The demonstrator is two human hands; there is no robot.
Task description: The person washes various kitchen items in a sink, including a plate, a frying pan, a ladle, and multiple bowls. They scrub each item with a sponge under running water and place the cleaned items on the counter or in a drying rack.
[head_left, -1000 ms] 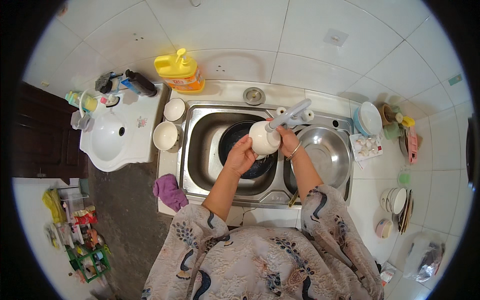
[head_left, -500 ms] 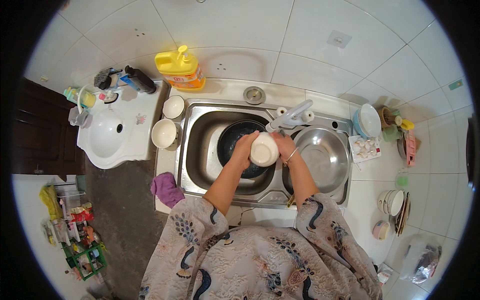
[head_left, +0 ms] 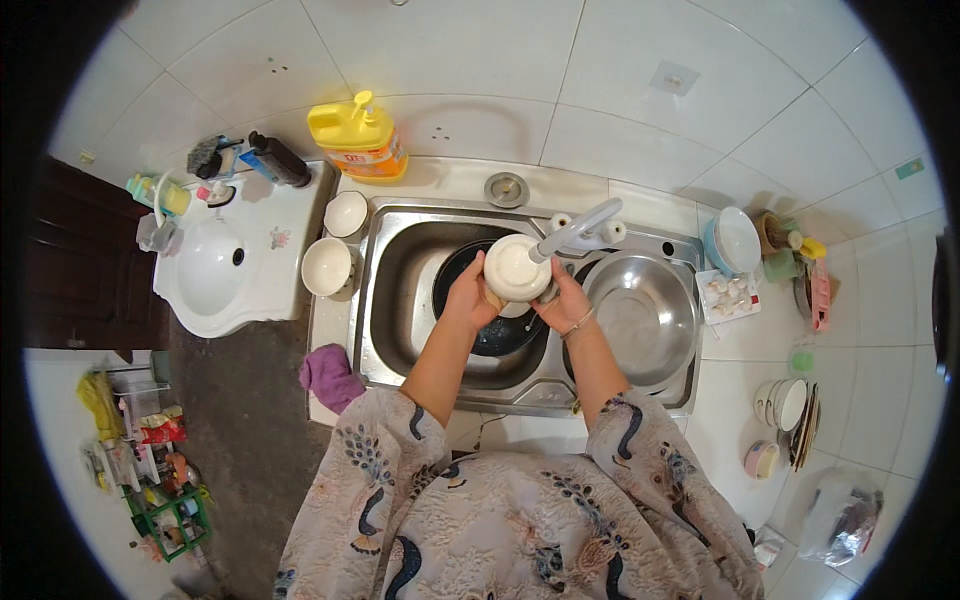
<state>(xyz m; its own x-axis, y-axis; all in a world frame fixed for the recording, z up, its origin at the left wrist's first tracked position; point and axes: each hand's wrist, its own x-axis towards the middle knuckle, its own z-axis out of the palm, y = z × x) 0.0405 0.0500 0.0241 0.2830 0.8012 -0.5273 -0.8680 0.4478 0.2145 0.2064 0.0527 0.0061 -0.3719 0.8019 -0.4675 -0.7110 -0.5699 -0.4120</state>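
Over the left basin I hold a small white bowl [head_left: 514,272] between both hands, its underside apparently facing up. My left hand [head_left: 470,294] grips its left side and my right hand [head_left: 563,302] its lower right side. The grey tap spout [head_left: 580,228] reaches over the bowl's right edge. Whether water runs is hard to tell. Beneath the bowl, a black wok or pan [head_left: 500,338] lies in the steel sink [head_left: 400,345], partly hidden by my hands. To the right, a large steel basin [head_left: 645,315] sits in the second sink compartment.
Two white bowls [head_left: 327,267] stand left of the sink, near a purple cloth [head_left: 331,377]. Behind them is a yellow pump jug [head_left: 360,140]. On the right counter are a blue-and-white bowl [head_left: 738,240], an egg tray [head_left: 730,296] and stacked bowls [head_left: 790,403].
Both hands have moved the bowl slightly away from me and left, under the tap spout. My right hand has shifted from the bowl's upper right to its lower right side.
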